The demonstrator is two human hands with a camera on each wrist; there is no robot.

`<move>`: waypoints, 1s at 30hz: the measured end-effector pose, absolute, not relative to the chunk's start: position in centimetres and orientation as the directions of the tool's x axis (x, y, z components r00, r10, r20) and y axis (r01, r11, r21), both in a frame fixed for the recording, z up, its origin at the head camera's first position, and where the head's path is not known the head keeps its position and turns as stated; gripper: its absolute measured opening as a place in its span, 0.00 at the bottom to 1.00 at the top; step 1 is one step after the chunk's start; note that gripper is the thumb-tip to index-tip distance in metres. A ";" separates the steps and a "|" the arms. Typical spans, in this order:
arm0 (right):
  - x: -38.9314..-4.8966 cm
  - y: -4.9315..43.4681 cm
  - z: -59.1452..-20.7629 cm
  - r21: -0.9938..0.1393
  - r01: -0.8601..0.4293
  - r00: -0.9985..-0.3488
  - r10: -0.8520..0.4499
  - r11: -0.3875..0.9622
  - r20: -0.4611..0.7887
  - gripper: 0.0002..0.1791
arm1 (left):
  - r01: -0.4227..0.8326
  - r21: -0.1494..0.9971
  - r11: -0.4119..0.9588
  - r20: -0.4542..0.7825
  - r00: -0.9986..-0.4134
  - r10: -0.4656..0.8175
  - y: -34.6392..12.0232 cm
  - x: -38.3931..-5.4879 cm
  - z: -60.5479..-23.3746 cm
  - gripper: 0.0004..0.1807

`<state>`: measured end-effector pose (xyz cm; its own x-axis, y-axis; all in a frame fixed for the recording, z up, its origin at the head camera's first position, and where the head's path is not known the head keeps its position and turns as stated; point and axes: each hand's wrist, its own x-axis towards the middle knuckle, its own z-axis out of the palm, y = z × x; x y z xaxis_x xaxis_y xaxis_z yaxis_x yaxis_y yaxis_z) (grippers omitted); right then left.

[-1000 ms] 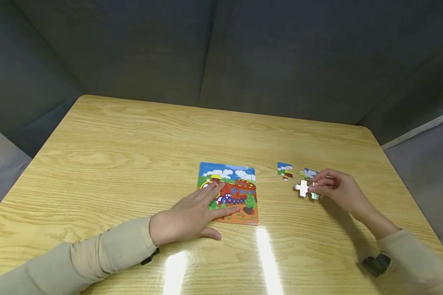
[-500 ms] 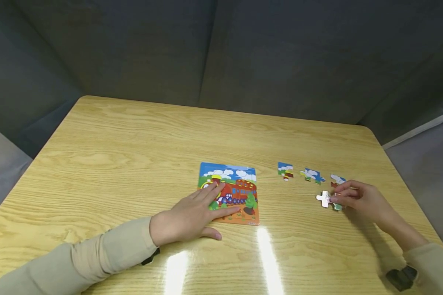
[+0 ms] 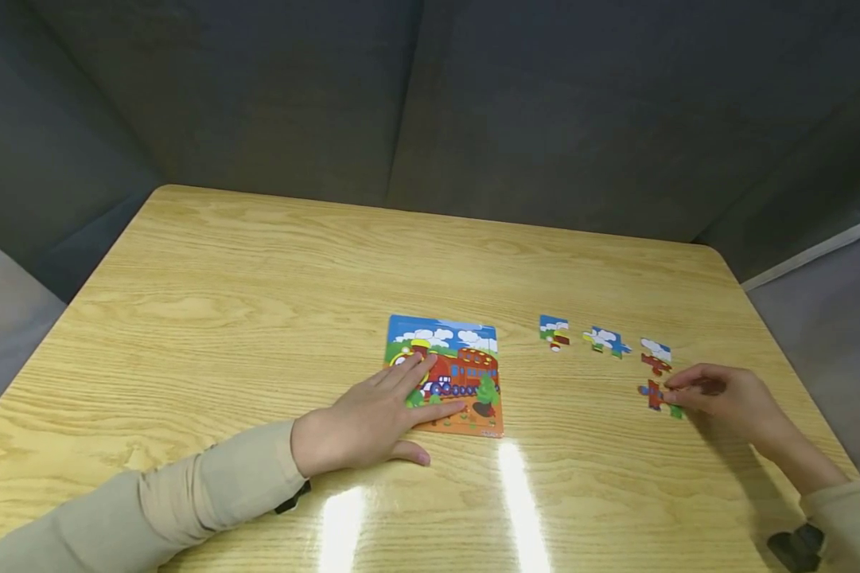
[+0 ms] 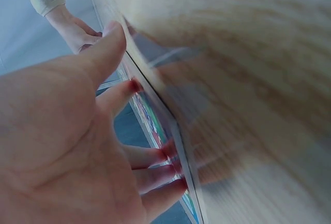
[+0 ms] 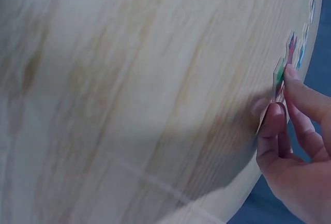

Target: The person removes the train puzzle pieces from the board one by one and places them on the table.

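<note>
Fingers spread and straight, my left hand (image 3: 368, 422) rests on a square jigsaw puzzle (image 3: 476, 342) showing a red train under a blue sky. It covers the lower left of the picture. In the left wrist view the fingertips (image 4: 176, 175) lie over the puzzle's edge. To the right, my right hand (image 3: 733, 402) pinches a red, blue and green jigsaw piece (image 3: 655, 394) between thumb and fingers, low over the table. Part of that piece is hidden behind the fingers. Just beyond it lies a white-and-red jigsaw piece (image 3: 656, 356).
Two more loose jigsaw pieces, one with a blue corner (image 3: 554, 328) and one with clouds (image 3: 606, 340), lie between the puzzle and my right hand. The wooden table (image 3: 258, 270) ends at a dark curtain (image 3: 530, 119) behind. Light glares on the front of the table.
My right hand has moved right and toward me with its jigsaw piece, uncovering the cloud piece and the white-and-red piece. The held piece's glare has gone. The left hand has stayed still.
</note>
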<state>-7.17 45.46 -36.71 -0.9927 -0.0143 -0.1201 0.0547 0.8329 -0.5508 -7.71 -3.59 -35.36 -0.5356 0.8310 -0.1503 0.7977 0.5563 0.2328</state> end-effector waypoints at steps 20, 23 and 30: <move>-7.8 43.4 -35.3 -0.620 -0.011 -0.996 -0.063 0.785 -0.061 0.14 | 0.766 0.317 0.559 -0.181 -0.530 0.828 -3.5 -8.1 -35.3 0.39; -8.2 41.3 -34.9 -0.686 -0.010 -0.993 -0.087 0.728 -0.078 0.15 | 0.768 0.328 0.549 -0.166 -0.525 0.834 -3.5 -8.1 -35.3 0.39; -10.1 33.8 -34.3 -0.756 -0.010 -0.982 -0.149 0.654 -0.116 0.17 | 0.774 0.334 0.539 -0.131 -0.528 0.839 -4.1 -8.1 -35.3 0.38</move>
